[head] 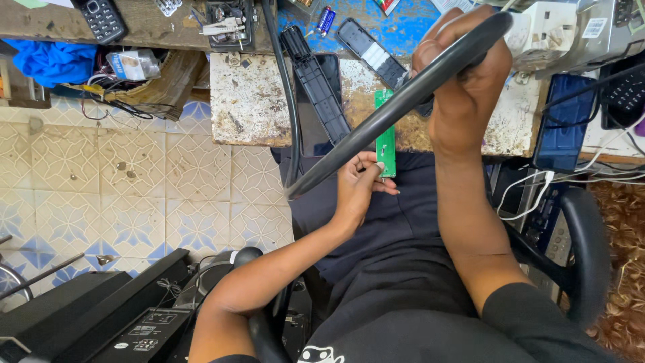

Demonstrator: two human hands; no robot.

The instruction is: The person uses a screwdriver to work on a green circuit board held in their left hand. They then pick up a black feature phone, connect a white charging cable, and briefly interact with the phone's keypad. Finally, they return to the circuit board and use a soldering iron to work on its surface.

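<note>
Green circuit board (385, 144), a narrow strip, stands upright in the middle of the frame, pinched at its near end between the thumb and curled fingertips of the left hand (356, 188), just in front of the bench edge and above the person's dark lap. The grip sits low on the strip, which leaves most of its length bare and turned toward the camera, as a part is held when it is being looked over or lined up. The right hand (463, 87) is closed in a fist around the far end of a long dark grey bar (396, 104), apparently a slim plastic housing, which slants down and to the left across the board, its free end reaching past the left hand; held raised like this, the bar lies right alongside the strip rather than on the cluttered top. Whether bar and board touch cannot be told. On the worn bench (255, 101), flecked white and blue, two black casing pieces (322, 87) lie side by side to the left of the hands, and a black cable (285, 87) hangs over the near edge. A black keypad phone (101, 19) lies far left on a wooden shelf, a blue cloth (50, 60) bunched beneath it. Patterned tiles (134, 175) cover the floor at left, and black electronic units (121, 316) sit near the person's left elbow.
</note>
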